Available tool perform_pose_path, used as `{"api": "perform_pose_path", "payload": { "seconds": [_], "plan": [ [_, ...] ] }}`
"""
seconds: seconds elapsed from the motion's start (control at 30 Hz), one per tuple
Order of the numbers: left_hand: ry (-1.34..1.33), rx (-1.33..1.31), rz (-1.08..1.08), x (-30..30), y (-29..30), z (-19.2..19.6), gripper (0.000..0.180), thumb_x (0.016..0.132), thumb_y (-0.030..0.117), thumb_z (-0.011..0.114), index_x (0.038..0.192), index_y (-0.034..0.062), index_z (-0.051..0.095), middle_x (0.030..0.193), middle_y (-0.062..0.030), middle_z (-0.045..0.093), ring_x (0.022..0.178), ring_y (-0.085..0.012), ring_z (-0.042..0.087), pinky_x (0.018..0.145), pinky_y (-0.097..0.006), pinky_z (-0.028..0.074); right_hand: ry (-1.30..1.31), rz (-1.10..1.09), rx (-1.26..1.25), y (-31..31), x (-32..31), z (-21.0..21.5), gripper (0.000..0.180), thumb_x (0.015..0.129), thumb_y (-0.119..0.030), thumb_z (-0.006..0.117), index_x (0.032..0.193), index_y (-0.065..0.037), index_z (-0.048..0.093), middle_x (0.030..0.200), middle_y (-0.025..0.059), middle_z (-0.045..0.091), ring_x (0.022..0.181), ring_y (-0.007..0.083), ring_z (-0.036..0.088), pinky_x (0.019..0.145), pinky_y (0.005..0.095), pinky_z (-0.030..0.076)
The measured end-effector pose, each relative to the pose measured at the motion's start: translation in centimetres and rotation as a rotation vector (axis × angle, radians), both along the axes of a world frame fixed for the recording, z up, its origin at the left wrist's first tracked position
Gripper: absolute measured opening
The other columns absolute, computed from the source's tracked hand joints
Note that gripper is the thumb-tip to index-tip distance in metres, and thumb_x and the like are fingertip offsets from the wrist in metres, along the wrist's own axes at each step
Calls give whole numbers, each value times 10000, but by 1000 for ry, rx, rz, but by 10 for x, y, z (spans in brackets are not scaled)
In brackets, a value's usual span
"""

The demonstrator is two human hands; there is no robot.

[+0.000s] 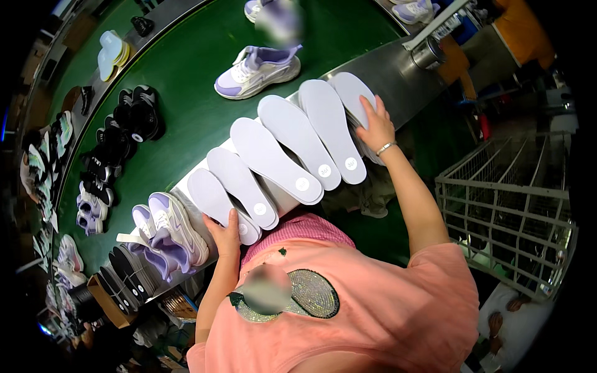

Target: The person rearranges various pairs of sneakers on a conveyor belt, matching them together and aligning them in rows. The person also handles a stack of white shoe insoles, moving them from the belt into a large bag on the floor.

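Insoles: a fanned row of pale lavender-grey insoles (283, 149) runs from centre-left up toward upper centre of the frame, overlapping one another along the metal edge (398, 68) of a green conveyor belt (193, 81); each has a small round white sticker at its heel end.
Left hand: the left hand (225, 233), at lower centre-left, lies on the heel end of the lowest insole (214, 199), fingers together and thumb raised; whether it pinches the insole or only presses on it cannot be told.
Right hand: the right hand (375, 127), at upper centre-right, rests flat with fingers spread on the topmost insole (351, 93) of the row; a thin bracelet circles the wrist.
Lavender sneakers, near: a pair of white-and-lavender sneakers (171, 236) sits just left of the left hand, at the belt's edge.
Lavender sneaker, far: one more sneaker (258, 71) stands on the belt above the row, near top centre.
Black soles: a stack of dark soles (124, 276) lies at lower left, below the near pair.
Black shoes: dark shoes (134, 118) line the belt's far side at left.
Wire basket: a white wire basket (507, 211) stands at right, well apart from the insoles.
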State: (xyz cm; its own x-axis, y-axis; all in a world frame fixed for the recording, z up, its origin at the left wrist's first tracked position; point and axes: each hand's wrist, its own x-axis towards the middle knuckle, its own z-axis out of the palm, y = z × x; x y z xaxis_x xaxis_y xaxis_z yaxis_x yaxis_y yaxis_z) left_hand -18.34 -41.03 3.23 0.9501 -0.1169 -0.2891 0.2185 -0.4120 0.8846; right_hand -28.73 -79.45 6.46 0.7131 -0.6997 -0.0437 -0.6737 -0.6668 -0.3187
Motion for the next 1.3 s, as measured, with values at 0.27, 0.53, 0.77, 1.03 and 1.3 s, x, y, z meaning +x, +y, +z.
{"api": "perform_pose_path", "payload": {
  "seconds": [0.27, 0.53, 0.77, 1.03, 1.3],
  "plan": [
    [-90, 113, 1, 2, 7, -2, 765, 669, 194, 654, 1212, -88, 196, 1153, -236, 356, 1065, -293, 382, 906, -361, 301, -31, 9, 12, 2, -3, -6, 741, 596, -187, 604, 1258, -232, 275, 1301, 204, 194, 1112, 397, 320, 871, 444, 339],
    [234, -238, -252, 22, 53, 29, 684, 739, 142, 584, 1260, -30, 176, 1162, -192, 372, 1037, -238, 426, 834, -292, 383, -476, 154, 34, 97, 18, 81, 330, 726, -110, 538, 1046, -39, 504, 1106, 132, 470, 1040, 259, 427, 856, 337, 349],
    [29, -294, -267, 60, 156, 108, 184, 790, 87, 538, 948, -6, 549, 821, -58, 588, 725, -90, 532, 652, -207, 419, -287, 548, 151, 302, 74, 50, 358, 695, -229, 597, 994, -54, 505, 966, 121, 518, 849, 265, 510, 725, 340, 419],
    [-224, -115, -35, 103, 254, 50, 616, 701, 212, 638, 1181, 1, 316, 1108, -121, 405, 982, -186, 401, 740, -281, 365, -19, 286, -218, 355, 97, 7, 396, 629, -215, 617, 1004, -161, 500, 1140, 169, 398, 1017, 338, 399, 796, 447, 352],
    [-224, -148, -255, 153, 239, 45, 322, 808, 216, 514, 1011, -34, 508, 804, -95, 584, 696, -137, 532, 608, -244, 413, 24, 171, -186, 351, 96, 9, 372, 608, -263, 652, 926, -127, 515, 1072, 150, 467, 995, 298, 437, 795, 460, 339]
  ]
}}
